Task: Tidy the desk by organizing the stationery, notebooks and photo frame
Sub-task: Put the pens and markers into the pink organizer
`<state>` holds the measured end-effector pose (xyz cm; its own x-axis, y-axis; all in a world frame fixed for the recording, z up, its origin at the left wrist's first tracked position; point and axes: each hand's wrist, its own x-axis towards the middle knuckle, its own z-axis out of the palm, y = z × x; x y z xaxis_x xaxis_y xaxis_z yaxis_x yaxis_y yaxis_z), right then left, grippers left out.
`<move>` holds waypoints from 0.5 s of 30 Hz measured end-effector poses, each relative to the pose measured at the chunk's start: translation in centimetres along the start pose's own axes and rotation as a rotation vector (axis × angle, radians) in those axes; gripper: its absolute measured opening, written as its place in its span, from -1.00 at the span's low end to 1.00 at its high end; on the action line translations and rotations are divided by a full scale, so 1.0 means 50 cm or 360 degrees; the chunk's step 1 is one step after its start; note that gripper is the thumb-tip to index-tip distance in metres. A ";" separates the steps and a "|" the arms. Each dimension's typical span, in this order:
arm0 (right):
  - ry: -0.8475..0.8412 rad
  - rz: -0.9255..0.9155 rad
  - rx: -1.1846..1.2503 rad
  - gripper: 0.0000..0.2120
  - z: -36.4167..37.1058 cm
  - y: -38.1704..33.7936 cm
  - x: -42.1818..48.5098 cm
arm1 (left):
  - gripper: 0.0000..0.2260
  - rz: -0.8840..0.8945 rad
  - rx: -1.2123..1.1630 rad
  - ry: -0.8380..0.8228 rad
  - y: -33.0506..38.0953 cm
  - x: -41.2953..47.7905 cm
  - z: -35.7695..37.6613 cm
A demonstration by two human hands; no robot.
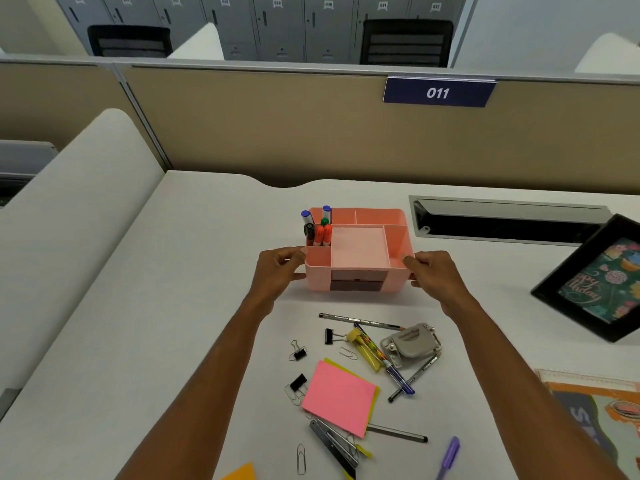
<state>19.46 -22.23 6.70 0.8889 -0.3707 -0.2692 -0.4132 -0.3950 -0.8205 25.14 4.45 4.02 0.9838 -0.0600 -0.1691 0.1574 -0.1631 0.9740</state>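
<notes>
A pink desk organizer (360, 252) stands mid-desk, with several pens and carrot-shaped markers (318, 230) upright in its back-left slots. My left hand (278, 268) grips its left side and my right hand (434, 271) grips its right side. Loose stationery lies nearer to me: a pink sticky-note pad (339, 396), a grey hole punch (410, 344), pencils (360, 321), binder clips (331, 336), paper clips, a stapler (334, 445) and a purple pen (448, 457). A black photo frame (595, 282) lies at the right. A notebook (595, 410) sits at the lower right.
A beige partition with a "011" sign (438, 93) bounds the desk's far edge. A cable tray slot (502, 220) opens in the desk behind the frame. A white divider (69, 220) lines the left side. An orange note (242, 472) pokes in at the bottom edge.
</notes>
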 end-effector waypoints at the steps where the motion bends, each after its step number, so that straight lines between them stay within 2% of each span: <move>1: -0.0002 0.0001 0.0001 -0.70 0.001 -0.001 -0.001 | -0.78 0.0010 -0.0010 -0.0009 0.000 0.000 0.000; 5: -0.0029 -0.0012 -0.0030 -0.78 0.000 0.002 0.002 | -0.78 0.0015 0.0004 -0.0012 0.002 0.000 -0.002; 8: -0.0049 -0.0013 -0.0043 -0.73 -0.007 0.007 0.005 | -0.80 0.0023 0.0019 -0.0016 0.002 -0.001 -0.003; 10: 0.0104 -0.0109 -0.0124 -0.68 -0.013 0.007 -0.001 | -0.77 0.0016 0.0058 0.0009 0.002 -0.005 -0.003; 12: 0.0409 -0.0268 -0.0198 -0.66 -0.026 0.004 -0.022 | -0.69 0.0005 0.0093 0.0096 -0.003 -0.014 -0.005; 13: 0.0530 -0.0351 -0.0161 -0.69 -0.033 0.004 -0.037 | -0.68 0.0010 0.0119 0.0151 -0.007 -0.025 -0.009; 15: 0.0602 -0.0478 -0.0024 -0.79 -0.047 0.012 -0.081 | -0.74 0.0061 0.0174 0.0217 -0.023 -0.062 -0.024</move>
<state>15.17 -22.94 8.49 0.8361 -0.5172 0.1831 -0.1546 -0.5424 -0.8258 22.00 6.02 3.61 0.9926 0.0647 -0.1029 0.1167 -0.2700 0.9558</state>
